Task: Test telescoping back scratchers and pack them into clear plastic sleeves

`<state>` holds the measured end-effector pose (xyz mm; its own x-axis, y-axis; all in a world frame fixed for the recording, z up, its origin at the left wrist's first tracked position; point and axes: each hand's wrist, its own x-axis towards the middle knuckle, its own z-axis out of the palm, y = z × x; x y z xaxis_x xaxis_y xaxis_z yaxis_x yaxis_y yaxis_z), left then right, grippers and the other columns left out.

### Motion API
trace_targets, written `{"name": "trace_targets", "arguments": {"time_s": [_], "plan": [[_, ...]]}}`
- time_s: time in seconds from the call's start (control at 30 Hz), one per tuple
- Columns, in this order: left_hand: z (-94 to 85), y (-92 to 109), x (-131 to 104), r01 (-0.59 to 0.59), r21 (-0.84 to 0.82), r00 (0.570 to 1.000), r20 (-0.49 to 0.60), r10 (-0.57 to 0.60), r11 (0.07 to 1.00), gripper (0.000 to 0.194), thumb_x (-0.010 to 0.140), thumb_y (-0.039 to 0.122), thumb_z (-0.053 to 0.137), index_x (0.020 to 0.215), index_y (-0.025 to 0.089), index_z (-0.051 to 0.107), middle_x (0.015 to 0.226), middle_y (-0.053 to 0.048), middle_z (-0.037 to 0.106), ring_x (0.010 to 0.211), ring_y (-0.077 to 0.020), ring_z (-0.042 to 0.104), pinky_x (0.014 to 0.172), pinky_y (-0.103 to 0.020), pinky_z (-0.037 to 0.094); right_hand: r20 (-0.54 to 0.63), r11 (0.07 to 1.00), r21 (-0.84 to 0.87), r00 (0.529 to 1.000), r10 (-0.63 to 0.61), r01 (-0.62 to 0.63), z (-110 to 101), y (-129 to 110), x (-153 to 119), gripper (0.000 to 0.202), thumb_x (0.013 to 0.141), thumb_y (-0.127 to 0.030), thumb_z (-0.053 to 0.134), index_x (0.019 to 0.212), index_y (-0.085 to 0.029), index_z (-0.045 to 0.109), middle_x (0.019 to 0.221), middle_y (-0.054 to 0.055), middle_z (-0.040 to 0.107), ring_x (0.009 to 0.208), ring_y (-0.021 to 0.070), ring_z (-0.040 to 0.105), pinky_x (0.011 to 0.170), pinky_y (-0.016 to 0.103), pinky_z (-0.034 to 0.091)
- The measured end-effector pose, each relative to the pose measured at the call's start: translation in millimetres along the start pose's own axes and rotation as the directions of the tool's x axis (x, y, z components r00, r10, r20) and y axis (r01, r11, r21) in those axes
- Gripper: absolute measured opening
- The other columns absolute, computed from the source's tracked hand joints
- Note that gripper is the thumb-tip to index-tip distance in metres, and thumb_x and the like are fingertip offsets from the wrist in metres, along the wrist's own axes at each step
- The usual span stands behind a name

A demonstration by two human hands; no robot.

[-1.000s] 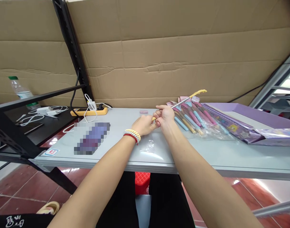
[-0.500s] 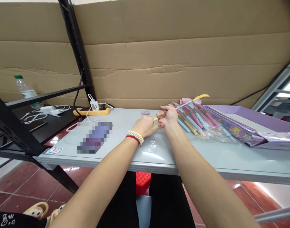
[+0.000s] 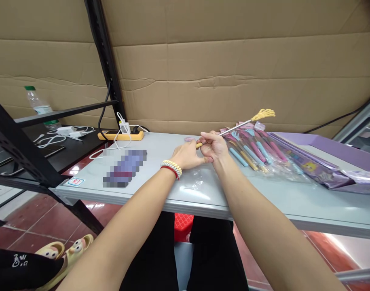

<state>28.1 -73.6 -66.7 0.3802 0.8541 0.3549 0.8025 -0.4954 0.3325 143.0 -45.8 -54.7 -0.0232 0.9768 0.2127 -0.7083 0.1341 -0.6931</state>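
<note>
A yellow back scratcher (image 3: 237, 125) with a silver rod and a hand-shaped tip slants up to the right above the grey table. My right hand (image 3: 214, 148) is closed around its rod, palm partly turned up. My left hand (image 3: 189, 155), wearing braided bracelets at the wrist, closes over the yellow handle end, most of which it hides. The two hands are close together, the left thumb reaching toward the right palm. Below them a clear plastic wrapper (image 3: 197, 180) lies on the table. Right of my hands is a pile of bagged back scratchers (image 3: 257, 151) in blue, pink and yellow.
An open purple display box (image 3: 316, 167) stands at the right. A blurred-out flat object (image 3: 125, 167) lies at the left, near a yellow power strip (image 3: 112, 136) with white cables. A small pink label (image 3: 189, 139) lies behind my left hand. Cardboard (image 3: 218, 60) lines the back.
The back scratcher has turned in my hands, so its hand-shaped tip now shows its spread fingers. My left fingers have straightened somewhat. The view has shifted slightly.
</note>
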Motion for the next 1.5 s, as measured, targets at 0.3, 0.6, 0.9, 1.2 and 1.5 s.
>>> {"name": "trace_targets", "arguments": {"time_s": [0.3,0.6,0.9,1.2,1.5], "plan": [[-6.4,9.9,-0.1,0.051,0.055,0.996,0.064,-0.054,0.997,0.045,0.077,0.064,0.048,0.080,0.021,0.062,0.076,-0.006,0.066,0.075,-0.0247,0.063,0.063,-0.032,0.044,-0.229,0.998,0.035,0.973,-0.035,0.044,9.5,-4.9,-2.8,0.059,0.053,0.001,0.058,0.064,-0.020,0.004,0.035,-0.012,0.012,0.029,0.0029,0.015,0.030,0.020,0.022],[-6.5,16.6,5.8,0.178,0.097,0.983,0.036,-0.182,0.979,0.062,0.072,0.077,0.043,0.073,0.019,0.066,0.075,-0.010,0.067,0.072,-0.0256,0.064,0.059,-0.032,0.043,-0.443,0.995,0.002,0.892,-0.088,0.100,6.6,-15.1,3.6,0.047,0.062,-0.007,0.054,0.062,-0.022,0.010,0.035,-0.011,0.013,0.029,0.0035,0.012,0.028,0.021,0.018],[-4.4,5.6,1.0,0.197,0.072,0.980,-0.014,-0.197,0.978,0.076,0.060,0.086,0.049,0.093,0.018,0.063,0.085,-0.009,0.067,0.080,-0.0268,0.063,0.067,-0.032,0.044,-0.192,0.991,0.120,0.981,-0.031,0.055,3.3,-10.6,1.6,0.030,0.061,-0.007,0.053,0.056,-0.020,0.027,0.040,-0.007,0.034,0.037,0.0062,0.038,0.040,0.021,0.039],[-4.3,0.0,0.7,0.111,0.027,0.993,0.029,-0.112,0.993,0.068,0.065,0.076,0.055,0.103,0.021,0.059,0.089,-0.005,0.068,0.085,-0.0264,0.063,0.069,-0.032,0.044,-0.042,1.000,0.030,0.999,0.009,-0.007,5.0,-0.1,-3.9,0.058,0.056,-0.001,0.065,0.059,-0.019,0.010,0.039,-0.012,0.019,0.033,0.0031,0.029,0.044,0.022,0.044],[-3.0,9.7,3.4,0.305,0.100,0.951,0.013,-0.308,0.947,0.067,0.062,0.084,0.049,0.077,0.020,0.066,0.080,-0.011,0.068,0.078,-0.0281,0.064,0.064,-0.033,0.044,-0.405,0.993,0.056,0.912,-0.070,0.101,6.1,-9.8,1.9,0.047,0.061,0.000,0.056,0.060,-0.021,0.014,0.037,-0.013,0.011,0.030,0.0030,0.012,0.031,0.020,0.029]]}}
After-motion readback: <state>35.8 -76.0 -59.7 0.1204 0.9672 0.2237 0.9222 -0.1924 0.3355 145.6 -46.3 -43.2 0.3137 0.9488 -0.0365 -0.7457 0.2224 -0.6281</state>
